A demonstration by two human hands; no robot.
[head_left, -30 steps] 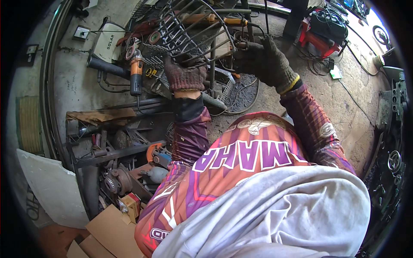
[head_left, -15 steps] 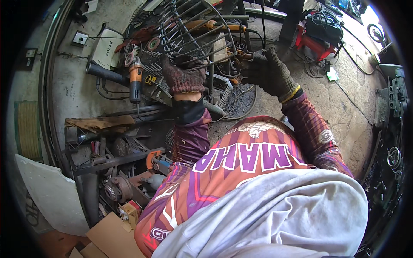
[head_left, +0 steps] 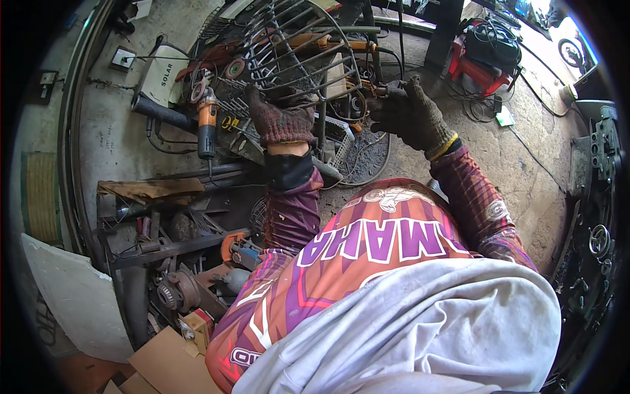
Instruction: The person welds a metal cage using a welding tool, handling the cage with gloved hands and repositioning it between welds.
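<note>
Grip: your left hand clasps barred metal cage | your right hand: near its rim, hold unclear | grinder: left of cage

Compared with a second ago, the right hand is drawing back and sitting lower in the head view; its fingers are no longer overlapping the rim of the wire basket but are hovering just beside it, and to the left of those fingers a round metal part is showing more fully, the hand no longer covering it
</note>
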